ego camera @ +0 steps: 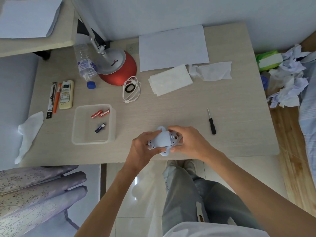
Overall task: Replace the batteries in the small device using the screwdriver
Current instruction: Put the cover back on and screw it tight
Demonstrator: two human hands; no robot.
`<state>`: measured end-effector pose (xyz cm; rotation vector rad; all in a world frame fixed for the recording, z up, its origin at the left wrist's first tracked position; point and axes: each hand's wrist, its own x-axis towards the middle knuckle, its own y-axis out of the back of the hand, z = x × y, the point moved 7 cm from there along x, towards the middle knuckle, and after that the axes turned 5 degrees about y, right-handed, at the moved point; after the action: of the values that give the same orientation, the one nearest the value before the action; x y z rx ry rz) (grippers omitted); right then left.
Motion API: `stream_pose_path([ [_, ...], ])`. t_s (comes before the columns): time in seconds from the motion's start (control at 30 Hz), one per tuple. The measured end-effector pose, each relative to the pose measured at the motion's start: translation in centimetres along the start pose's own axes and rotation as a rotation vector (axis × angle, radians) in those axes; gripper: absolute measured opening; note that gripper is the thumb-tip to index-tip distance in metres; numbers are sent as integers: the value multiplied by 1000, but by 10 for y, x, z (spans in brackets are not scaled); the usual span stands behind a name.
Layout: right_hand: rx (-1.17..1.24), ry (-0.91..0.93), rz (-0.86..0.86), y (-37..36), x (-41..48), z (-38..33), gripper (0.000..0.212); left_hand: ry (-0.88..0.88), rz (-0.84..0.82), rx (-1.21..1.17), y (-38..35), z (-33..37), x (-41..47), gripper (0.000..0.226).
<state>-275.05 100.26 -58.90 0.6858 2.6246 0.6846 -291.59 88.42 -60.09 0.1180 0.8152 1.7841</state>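
The small device (162, 139) is a pale blue plastic toy, underside up, held just above the table's near edge. My left hand (142, 146) grips its left side and my right hand (187, 142) grips its right end, where a small opening with a red part shows. A black-handled screwdriver (211, 123) lies on the table to the right of my hands, untouched. A clear plastic tray (80, 137) to the left holds two red batteries (100, 114) and one dark blue battery (100, 127).
A red-based desk lamp (118, 69), a lying water bottle (84, 62) with its blue cap (91, 85), a white cable (131, 88), a remote (66, 94), pens, paper sheets (173, 47) and tissues (170, 79) lie farther back. Crumpled paper (289, 79) piles up at the right.
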Motion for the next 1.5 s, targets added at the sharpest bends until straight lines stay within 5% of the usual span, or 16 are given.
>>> stream_pose_path([
  [0.2, 368, -108, -102, 2, 12, 2, 44, 56, -20, -42, -1, -8, 4, 70],
  [0.47, 386, -116, -10, -2, 14, 12, 25, 121, -61, -103, 2, -6, 10, 76],
  [1.03, 283, -92, 83, -5, 20, 15, 10, 129, -56, -156, -9, -7, 6, 81],
  [1.3, 187, -110, 81, -2, 13, 10, 25, 169, -29, -174, -11, -3, 5, 80],
  [1.5, -199, -371, 633, 62, -35, 39, 22, 202, -25, -169, -15, 1, 4, 74],
])
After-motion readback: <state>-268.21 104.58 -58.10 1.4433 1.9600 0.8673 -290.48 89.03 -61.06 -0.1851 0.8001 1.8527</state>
